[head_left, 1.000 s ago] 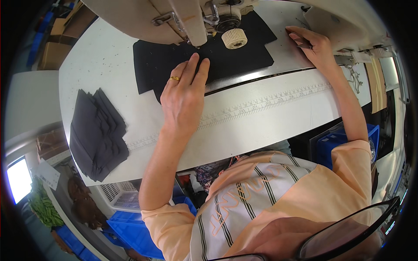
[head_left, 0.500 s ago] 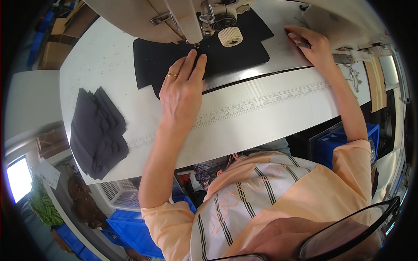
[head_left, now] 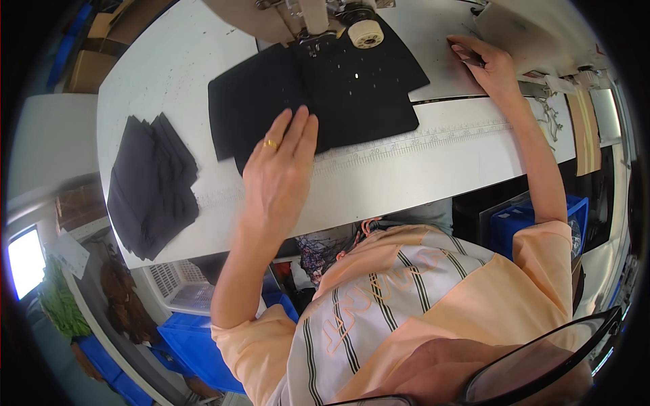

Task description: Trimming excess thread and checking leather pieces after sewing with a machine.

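Note:
My left hand (head_left: 281, 166) lies flat, fingers stretched out, on the near part of a black fabric piece (head_left: 271, 88) with stepped edges. A gold ring is on one finger. The fabric lies under the presser foot of a sewing machine (head_left: 318, 24), whose foot area is partly hidden by the machine's own parts. Off to the right, my right hand (head_left: 493, 71) rests on the machine bed, its fingers closed round a small dark metal tool (head_left: 469, 57) that looks like thread snips.
A stack of dark fabric pieces (head_left: 150, 186) lies on the table's left. A printed ruler scale (head_left: 406, 140) runs along the white table (head_left: 379, 183). Blue crates (head_left: 200, 348) and a white basket (head_left: 189, 287) stand below the edge. Metal thread-guide hardware (head_left: 550, 122) is at right.
The black fabric has come toward me, over part of the ruler scale, and my left hand has drawn back with it, away from the presser foot. My right hand stays nearly in place.

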`<act>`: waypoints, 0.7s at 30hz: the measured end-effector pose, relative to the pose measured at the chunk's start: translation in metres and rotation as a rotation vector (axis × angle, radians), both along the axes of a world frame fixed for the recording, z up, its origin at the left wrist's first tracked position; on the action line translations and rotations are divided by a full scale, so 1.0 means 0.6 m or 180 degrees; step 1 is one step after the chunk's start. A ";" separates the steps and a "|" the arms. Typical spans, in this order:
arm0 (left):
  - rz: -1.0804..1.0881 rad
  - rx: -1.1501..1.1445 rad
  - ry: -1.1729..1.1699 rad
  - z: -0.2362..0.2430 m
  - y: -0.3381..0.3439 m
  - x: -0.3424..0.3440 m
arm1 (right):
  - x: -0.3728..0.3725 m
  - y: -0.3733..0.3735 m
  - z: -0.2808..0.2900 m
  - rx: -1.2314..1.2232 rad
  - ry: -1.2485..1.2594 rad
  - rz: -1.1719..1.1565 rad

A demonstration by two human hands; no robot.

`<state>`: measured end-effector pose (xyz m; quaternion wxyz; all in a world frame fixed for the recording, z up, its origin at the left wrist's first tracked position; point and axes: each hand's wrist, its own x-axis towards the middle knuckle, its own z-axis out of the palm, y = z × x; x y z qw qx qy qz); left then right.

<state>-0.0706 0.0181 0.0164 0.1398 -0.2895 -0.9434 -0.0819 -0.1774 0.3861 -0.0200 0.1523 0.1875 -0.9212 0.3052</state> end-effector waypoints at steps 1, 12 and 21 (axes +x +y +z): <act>-0.0026 -0.0043 -0.0116 0.007 -0.005 0.036 | 0.000 0.008 0.001 0.0257 0.0053 -0.0151; 0.1686 0.2977 -0.2154 0.033 -0.065 0.158 | -0.003 0.051 -0.013 0.0486 0.0438 -0.0121; 0.1099 0.1604 -0.2235 0.044 -0.035 0.052 | 0.096 -0.055 0.039 0.0054 -0.0077 -0.0006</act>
